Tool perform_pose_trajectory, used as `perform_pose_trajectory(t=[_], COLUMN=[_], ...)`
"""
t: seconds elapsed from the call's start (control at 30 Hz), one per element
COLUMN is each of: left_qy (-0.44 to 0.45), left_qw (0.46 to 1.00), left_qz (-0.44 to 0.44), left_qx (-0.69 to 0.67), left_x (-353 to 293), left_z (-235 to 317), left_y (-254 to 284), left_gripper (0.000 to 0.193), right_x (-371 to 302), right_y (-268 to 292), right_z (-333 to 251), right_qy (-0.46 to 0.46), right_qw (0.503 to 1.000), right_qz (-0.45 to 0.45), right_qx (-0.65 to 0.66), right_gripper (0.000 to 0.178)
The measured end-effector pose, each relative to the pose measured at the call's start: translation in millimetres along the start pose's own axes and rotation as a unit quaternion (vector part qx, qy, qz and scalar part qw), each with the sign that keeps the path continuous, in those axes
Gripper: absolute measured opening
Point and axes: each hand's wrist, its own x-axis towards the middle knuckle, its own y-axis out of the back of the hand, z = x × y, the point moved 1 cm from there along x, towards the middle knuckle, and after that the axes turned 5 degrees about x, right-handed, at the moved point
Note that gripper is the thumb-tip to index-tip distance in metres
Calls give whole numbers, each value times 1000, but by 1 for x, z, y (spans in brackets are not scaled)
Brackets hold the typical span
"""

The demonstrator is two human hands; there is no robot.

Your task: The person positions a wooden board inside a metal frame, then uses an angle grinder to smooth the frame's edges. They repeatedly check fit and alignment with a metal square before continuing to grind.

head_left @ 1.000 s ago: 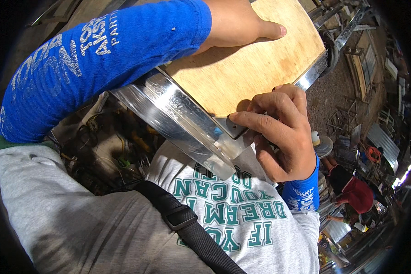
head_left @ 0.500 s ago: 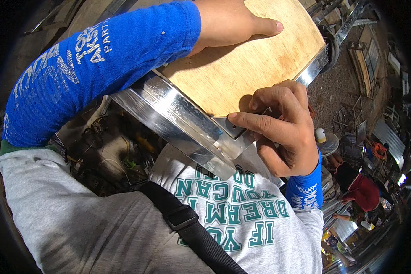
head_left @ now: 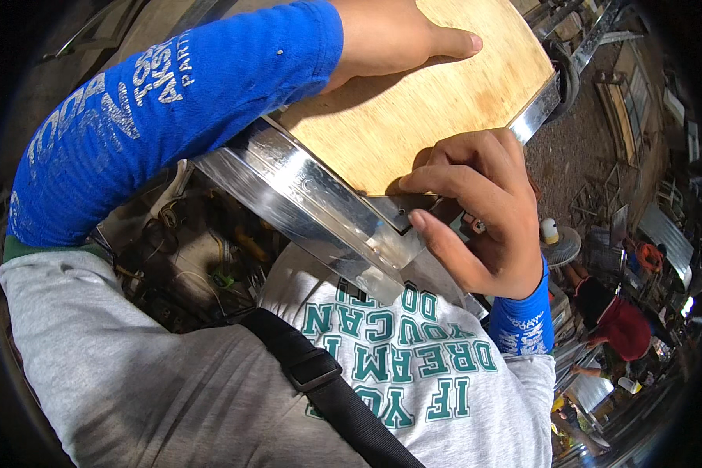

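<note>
A pale plywood board [head_left: 413,117] lies in a shiny metal frame [head_left: 288,175] just above my chest. My left hand [head_left: 398,39] rests flat on the board, its thumb stretched out over the wood; its other fingers are cut off by the upper edge. By the near right corner, my right hand [head_left: 487,207] has its fingers bent and its thumb held apart from them. Its index fingertip touches the board's edge, beside a flat metal corner piece [head_left: 394,214] with a small hole. A small reddish, metallic thing [head_left: 473,225] shows between thumb and fingers; I cannot make out what it is.
At right, a person in a dark red garment [head_left: 625,327] bends over near a round fan [head_left: 563,246]. Corrugated sheet [head_left: 664,234] and metal scraps lie around the ground. Cables and tools [head_left: 187,249] sit in shade below the frame. A black strap [head_left: 312,366] crosses my chest.
My right thumb has come forward into view, apart from the index finger, which has bent and drawn in at the board's edge. My left hand stays in place on the board.
</note>
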Motion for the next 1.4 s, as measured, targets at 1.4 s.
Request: perform_pose_trajectory(t=[1.4], left_qy=[29], left_qw=[999], left_qz=[24], left_qx=[24], left_x=[5], left_z=[-6], left_y=[0], left_gripper=[60], right_x=[3], right_y=[-1], right_z=[10], right_qy=[11], right_qw=[999], right_qz=[-24], right_qx=[-31], right_gripper=[15])
